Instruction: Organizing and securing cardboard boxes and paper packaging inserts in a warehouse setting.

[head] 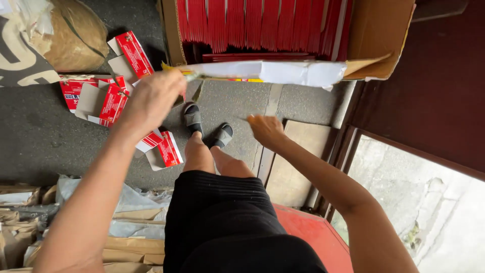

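- Currently the left hand (151, 98) is closing its fingers around the end of a flat folded sheet (262, 72), white with a yellow edge; blur is hiding how tightly it is gripping.
- That sheet is stretching away from the grip toward the right, lying across the front lip of a big cardboard box (379, 35).
- Just beyond the grip, inside the box, red flat cartons (257, 23) are standing upright in a packed row.
- The right hand (265, 130) is hanging below the sheet, apart from it, fingers loosely curled and holding nothing.
- Below and beside the left grip, folded red-and-white small boxes (108, 98) are lying scattered on the grey floor (40, 136).
- Between the two hands, the person's feet in dark slippers (207, 126) are resting on the floor.
- Nearer the body than the left grip, crumpled paper and plastic (126, 212) are piling up.
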